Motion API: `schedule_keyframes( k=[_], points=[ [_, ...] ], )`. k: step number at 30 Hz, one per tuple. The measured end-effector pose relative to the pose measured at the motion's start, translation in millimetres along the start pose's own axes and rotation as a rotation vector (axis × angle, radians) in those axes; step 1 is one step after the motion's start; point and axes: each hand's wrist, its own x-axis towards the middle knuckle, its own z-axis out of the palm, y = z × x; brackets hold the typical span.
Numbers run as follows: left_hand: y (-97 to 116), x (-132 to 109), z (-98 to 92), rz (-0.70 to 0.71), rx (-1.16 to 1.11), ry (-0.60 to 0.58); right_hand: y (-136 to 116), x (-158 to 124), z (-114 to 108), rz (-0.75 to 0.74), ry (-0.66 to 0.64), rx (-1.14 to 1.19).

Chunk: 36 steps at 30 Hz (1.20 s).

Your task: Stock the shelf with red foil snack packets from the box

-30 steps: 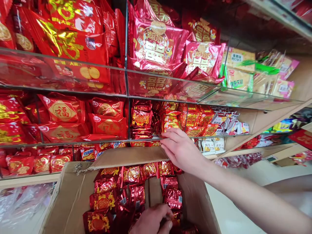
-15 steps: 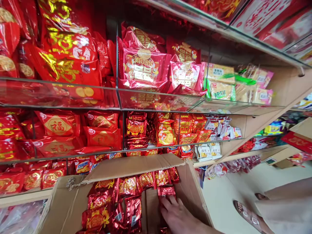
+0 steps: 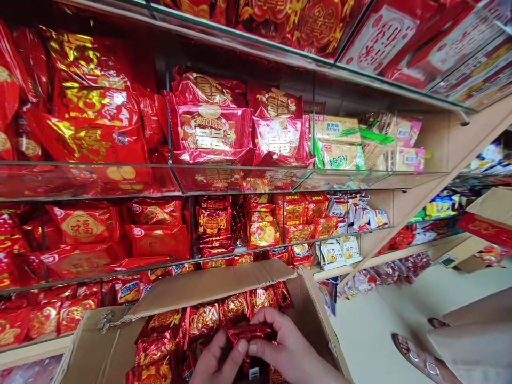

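Together, hands [image 3: 218, 358] [image 3: 291, 344] on red packet [image 3: 250, 333]

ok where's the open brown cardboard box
The open brown cardboard box is low in the head view, slightly left of centre, in front of the glass-fronted shelves, with both hands at its opening.

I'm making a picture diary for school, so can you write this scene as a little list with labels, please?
Box: open cardboard box with red-and-gold packets inside
Right hand: pinching a dark red packet above the box
Left hand: at the same packet's left end; its grip is unclear
Shelves: mostly red packs, plus some green-edged packs
Floor: pale, with another person's sandal at the right
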Motion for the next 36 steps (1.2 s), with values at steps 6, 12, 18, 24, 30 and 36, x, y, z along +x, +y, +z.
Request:
schedule_keyframes(
  k=[6,12,18,24,30,36],
  points=[
    [19,2,-5.5,-0.046,0.019,0.210,-11,14,36,-0.053,0.252,0.469],
    [13,2,-4.9,-0.044,0.000,0.249,-8,18,48,-0.081,0.350,0.615],
    [7,-2,-3.1,-0.085,-0.019,0.376,-4,18,41,-0.201,0.334,0.418],
    [13,-8,0.1,-0.134,-0.158,0.147,-7,20,32,-0.137,0.311,0.349],
    [15,-1,-21.9,0.480,0.442,0.134,-18,3,35,-0.005,0.315,0.491],
    [18,-10,-17.1,0.357,0.182,0.159,-22,-4,30,-0.048,0.198,0.654]
  ],
)
